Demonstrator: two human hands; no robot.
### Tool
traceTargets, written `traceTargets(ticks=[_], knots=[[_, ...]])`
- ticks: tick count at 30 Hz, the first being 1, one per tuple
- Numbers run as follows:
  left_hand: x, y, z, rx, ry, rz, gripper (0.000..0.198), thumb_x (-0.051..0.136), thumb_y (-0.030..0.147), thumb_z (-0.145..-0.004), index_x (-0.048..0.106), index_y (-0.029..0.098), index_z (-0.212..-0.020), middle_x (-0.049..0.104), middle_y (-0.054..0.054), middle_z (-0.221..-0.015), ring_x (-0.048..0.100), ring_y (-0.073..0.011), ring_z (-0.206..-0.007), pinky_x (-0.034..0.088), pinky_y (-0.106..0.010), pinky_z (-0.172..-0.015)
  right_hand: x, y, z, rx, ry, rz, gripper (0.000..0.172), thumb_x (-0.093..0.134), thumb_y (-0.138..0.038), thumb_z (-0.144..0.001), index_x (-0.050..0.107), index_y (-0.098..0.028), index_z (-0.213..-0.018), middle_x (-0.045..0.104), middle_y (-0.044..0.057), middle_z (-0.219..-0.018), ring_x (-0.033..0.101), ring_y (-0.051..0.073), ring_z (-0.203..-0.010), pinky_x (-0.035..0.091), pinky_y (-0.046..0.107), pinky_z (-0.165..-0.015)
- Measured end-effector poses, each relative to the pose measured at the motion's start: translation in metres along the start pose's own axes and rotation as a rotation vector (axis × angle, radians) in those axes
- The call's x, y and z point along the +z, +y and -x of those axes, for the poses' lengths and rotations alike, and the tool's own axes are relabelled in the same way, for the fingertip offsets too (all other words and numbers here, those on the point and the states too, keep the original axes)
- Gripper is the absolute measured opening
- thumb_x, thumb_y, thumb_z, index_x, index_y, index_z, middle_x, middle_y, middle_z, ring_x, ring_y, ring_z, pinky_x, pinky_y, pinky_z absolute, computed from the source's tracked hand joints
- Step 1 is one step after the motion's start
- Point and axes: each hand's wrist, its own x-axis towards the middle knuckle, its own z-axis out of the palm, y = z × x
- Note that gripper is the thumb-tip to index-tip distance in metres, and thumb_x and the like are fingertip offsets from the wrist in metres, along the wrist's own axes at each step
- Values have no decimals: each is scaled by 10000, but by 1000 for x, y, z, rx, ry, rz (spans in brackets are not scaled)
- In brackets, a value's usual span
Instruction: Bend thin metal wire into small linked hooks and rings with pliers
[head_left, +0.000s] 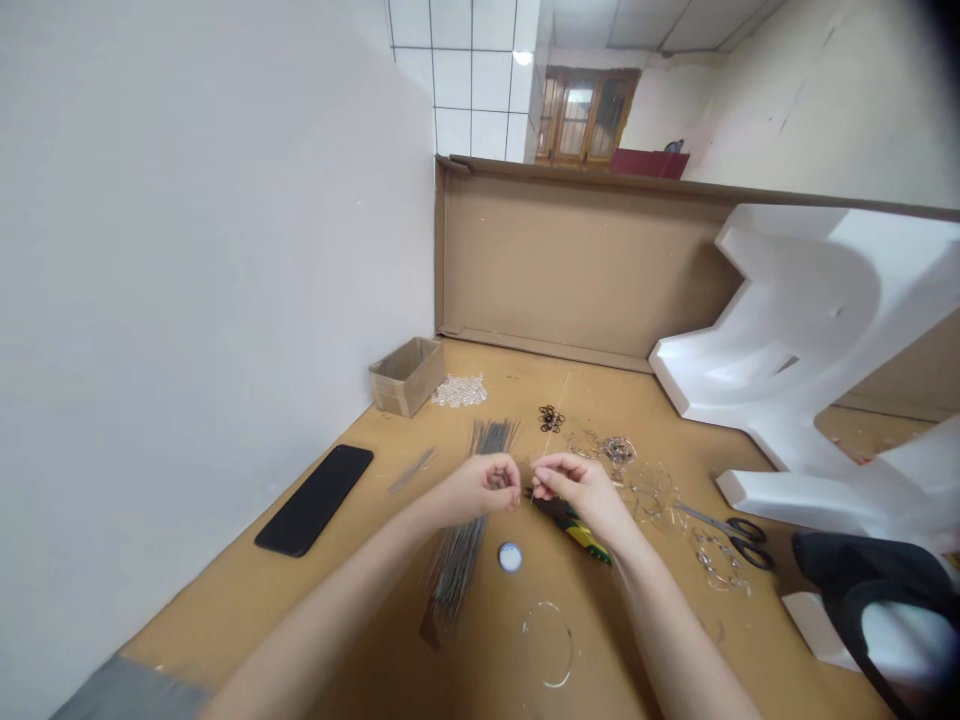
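My right hand [574, 485] pinches a thin straight wire [563, 391] that points up and away over the table. Close beside it on the left, apart by a small gap, my left hand [491, 485] has its fingers curled closed; whatever they may hold is too small to make out. Beneath the left hand and wrist lies a bundle of straight grey wires [457, 570]. Pliers with green and yellow handles [585, 538] lie partly hidden under my right hand. A small round blue-and-white lid [510, 557] and a bent wire ring [570, 655] are nearer to me.
A cardboard box [407, 378] stands beside small clear pieces [460, 390]. Black rings [551, 419], coiled wire rings [619, 450] and scissors [739, 532] lie beyond and right. A black phone [315, 500] is left; white foam [795, 330] and a cardboard wall [570, 260] bound the table.
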Motion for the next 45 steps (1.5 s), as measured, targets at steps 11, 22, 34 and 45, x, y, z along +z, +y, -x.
traceTargets(ticks=[11,22,34,45], knots=[[12,9,-2,5,-34,76,50,529,114,-687,493,145,-672,547,28,-618,513,-76,-582,399,-216,-605,-3,-2,1,-27,-29,14,205,657,-337,-695,670,-172,-816,643,3,-640,573,110,-603,432,244,-618],[12,4,-3,10,-35,103,52,524,97,-685,498,141,-674,558,23,-603,525,-82,-589,407,-221,-617,-1,-4,4,-33,-20,61,202,664,-345,-678,653,-172,-783,642,6,-641,589,129,-618,452,268,-647],[7,-35,-15,93,37,-314,128,534,239,-773,624,150,-789,632,-11,-765,556,-109,-700,423,-207,-666,-1,13,-4,-281,21,659,111,541,-222,-759,652,-213,-758,650,29,-722,582,152,-666,439,267,-634],[10,-80,-21,93,104,-628,93,512,161,-726,576,163,-659,569,-7,-676,508,-131,-675,376,-228,-658,6,49,-16,-261,-56,764,143,524,-162,-741,651,-215,-701,646,11,-670,563,146,-622,397,245,-615]])
